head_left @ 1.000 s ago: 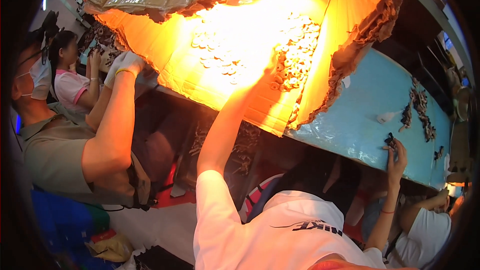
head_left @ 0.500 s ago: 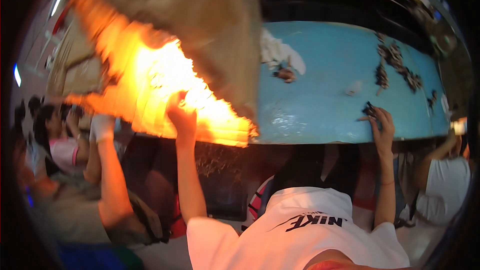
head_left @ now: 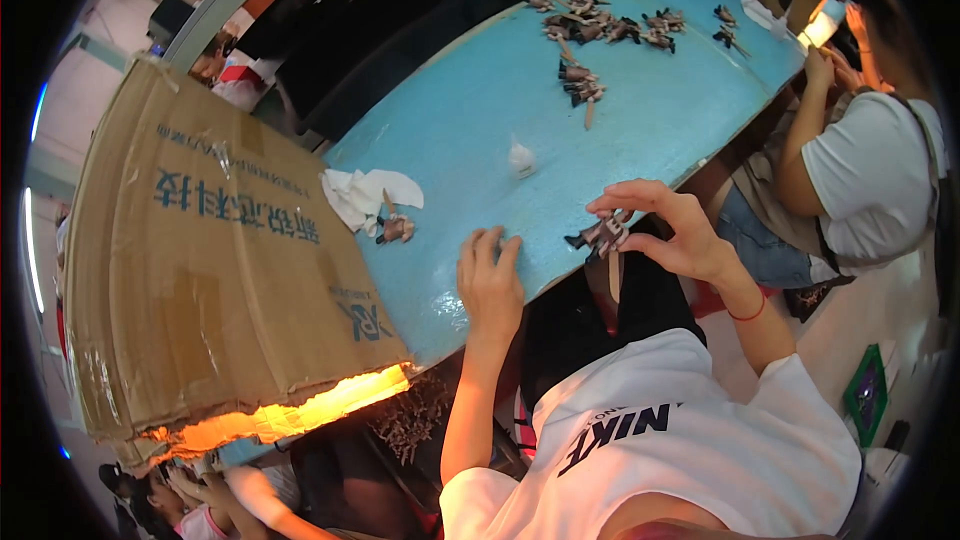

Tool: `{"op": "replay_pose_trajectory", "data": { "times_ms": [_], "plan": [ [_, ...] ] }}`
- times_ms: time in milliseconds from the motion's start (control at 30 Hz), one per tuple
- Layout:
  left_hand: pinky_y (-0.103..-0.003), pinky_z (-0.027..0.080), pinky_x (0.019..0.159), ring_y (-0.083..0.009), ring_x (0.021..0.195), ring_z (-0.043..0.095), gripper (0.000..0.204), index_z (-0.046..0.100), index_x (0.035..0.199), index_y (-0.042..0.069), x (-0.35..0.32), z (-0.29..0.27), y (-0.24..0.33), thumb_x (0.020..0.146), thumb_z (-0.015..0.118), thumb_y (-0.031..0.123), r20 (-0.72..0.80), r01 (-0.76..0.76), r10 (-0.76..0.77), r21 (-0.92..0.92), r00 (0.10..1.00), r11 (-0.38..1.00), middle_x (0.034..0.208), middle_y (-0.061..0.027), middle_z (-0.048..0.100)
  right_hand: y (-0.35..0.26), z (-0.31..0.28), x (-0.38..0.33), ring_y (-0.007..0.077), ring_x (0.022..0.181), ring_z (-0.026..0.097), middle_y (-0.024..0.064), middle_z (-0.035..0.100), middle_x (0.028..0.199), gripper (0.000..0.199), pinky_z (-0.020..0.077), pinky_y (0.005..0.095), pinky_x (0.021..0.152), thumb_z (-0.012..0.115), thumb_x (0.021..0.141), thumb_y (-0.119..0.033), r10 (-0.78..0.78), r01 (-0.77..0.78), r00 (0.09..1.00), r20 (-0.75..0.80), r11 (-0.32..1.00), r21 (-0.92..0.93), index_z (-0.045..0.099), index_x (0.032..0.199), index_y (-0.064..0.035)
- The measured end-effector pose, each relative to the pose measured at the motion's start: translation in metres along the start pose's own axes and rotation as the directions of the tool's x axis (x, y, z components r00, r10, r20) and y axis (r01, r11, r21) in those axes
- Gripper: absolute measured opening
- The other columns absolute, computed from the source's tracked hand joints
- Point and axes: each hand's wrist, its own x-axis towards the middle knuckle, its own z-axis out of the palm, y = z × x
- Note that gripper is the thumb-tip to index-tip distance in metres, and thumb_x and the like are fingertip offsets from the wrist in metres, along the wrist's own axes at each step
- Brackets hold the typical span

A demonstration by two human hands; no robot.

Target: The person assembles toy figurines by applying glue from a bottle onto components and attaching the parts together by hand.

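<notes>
My right hand [head_left: 682, 232] pinches a small brown, grey and black figurine [head_left: 602, 233] between thumb and fingers, above the table's near edge. A flat wooden stick [head_left: 614, 278] points down from it. To its left, my left hand [head_left: 490, 278] is at the blue tabletop [head_left: 440, 180], fingers slightly bent, thumb apart, with nothing visible in it. Another figurine on a stick [head_left: 397, 228] lies past the left hand, beside a crumpled white cloth [head_left: 370, 197]. A small white translucent object [head_left: 521, 159] stands beyond my hands.
A large cardboard box [head_left: 230, 250] stands at left, its torn lower edge [head_left: 300, 408] lit bright orange. Several figurines [head_left: 620, 28] lie in a cluster toward the far side. At right sits a co-worker [head_left: 870, 155], hands near another glowing light.
My left hand has moved from the glowing box opening to the blue tabletop. The right hand has brought the figurine closer to the left hand. The view has turned, showing more table.
</notes>
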Motion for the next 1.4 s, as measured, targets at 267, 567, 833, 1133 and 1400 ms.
{"op": "replay_pose_trajectory", "data": {
  "times_ms": [267, 567, 833, 1133, 1400],
  "plan": [
    [-0.024, 0.048, 0.06, -0.0153, 0.07, 0.061, 0.033, 0.052, 0.12, -0.003, 0.007, -0.054, 0.066, 0.087, 0.053, 0.002, 0.621, 0.673, -0.28, -0.723, 0.732, 0.157, 0.096, -0.0118, 0.064, -0.011, 0.009, 0.02, 0.0283, 0.095, 0.056, 0.012, 0.057, 0.112, 0.047, 0.0467, 0.0343, 0.082, 0.063, 0.077, -0.002, -0.061, 0.059, 0.939, 0.337, 0.998, 0.015, 0.05, 0.122, -0.0044],
    [-0.031, 0.056, 0.064, -0.0215, 0.082, 0.063, 0.02, 0.056, 0.104, -0.004, -0.017, -0.045, 0.058, 0.088, 0.055, 0.008, 0.513, 0.443, -0.536, -0.857, 0.67, -0.265, 0.098, -0.0126, 0.061, 0.082, 0.035, 0.069, 0.0145, 0.083, 0.06, 0.0077, 0.065, 0.097, 0.036, 0.0469, 0.0281, 0.071, 0.072, 0.069, -0.013, 0.336, -0.344, 0.905, -0.26, 0.939, 0.016, 0.061, 0.103, -0.007],
    [-0.031, 0.057, 0.067, -0.0197, 0.082, 0.062, 0.018, 0.056, 0.1, -0.005, -0.027, -0.042, 0.055, 0.082, 0.058, -0.004, 0.19, 0.39, -0.713, -0.912, 0.675, 0.126, 0.097, -0.012, 0.058, 0.045, 0.054, 0.063, 0.0114, 0.075, 0.059, 0.0072, 0.065, 0.091, 0.027, 0.0472, 0.0254, 0.067, 0.073, 0.069, -0.009, 0.391, -0.257, 0.906, -0.16, 0.812, 0.524, 0.058, 0.089, -0.0012],
    [-0.029, 0.051, 0.073, -0.0265, 0.086, 0.063, 0.03, 0.057, 0.095, -0.001, -0.02, -0.04, 0.055, 0.069, 0.069, -0.01, -0.347, 0.201, -0.449, -0.561, 0.823, 0.803, 0.093, -0.0136, 0.058, -0.038, 0.03, -0.002, 0.0144, 0.059, 0.055, 0.0086, 0.061, 0.072, 0.031, 0.0402, 0.0247, 0.053, 0.079, 0.064, -0.014, 0.086, -0.04, 0.982, -0.167, 0.965, 0.261, 0.062, 0.083, 0.0026],
    [-0.039, 0.054, 0.079, -0.0348, 0.089, 0.062, 0.033, 0.056, 0.097, -0.002, -0.016, -0.043, 0.056, 0.068, 0.068, -0.011, -0.397, 0.14, -0.37, -0.501, 0.84, 0.854, 0.094, -0.0151, 0.056, -0.059, 0.024, 0.001, 0.0186, 0.045, 0.045, 0.0081, 0.052, 0.058, 0.034, 0.0319, 0.0258, 0.041, 0.082, 0.056, -0.012, -0.2, 0.193, 0.972, -0.123, 0.979, -0.068, 0.06, 0.078, 0.0014]
  ]
}}
